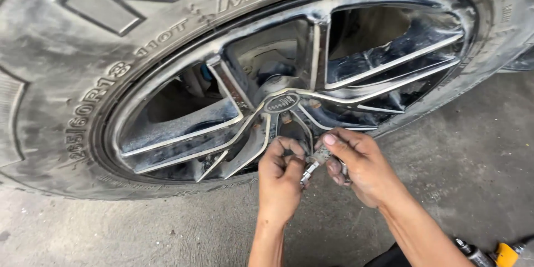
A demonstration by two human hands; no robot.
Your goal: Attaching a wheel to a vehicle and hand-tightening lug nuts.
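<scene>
A large dusty tyre (72,61) carries a dark alloy wheel (222,128) with chrome-edged spokes and a round centre cap (282,102). Both my hands work at the lower part of the hub. My left hand (280,175) is closed, its fingers pressed against the wheel just below the centre cap. My right hand (356,164) pinches a small metal lug nut or socket piece (313,165) between thumb and fingers, right beside the left hand. What the left fingers grip is hidden.
Grey concrete floor (473,161) lies below and to the right of the wheel. A power tool with a yellow part (503,253) lies on the floor at the bottom right corner, near my right forearm.
</scene>
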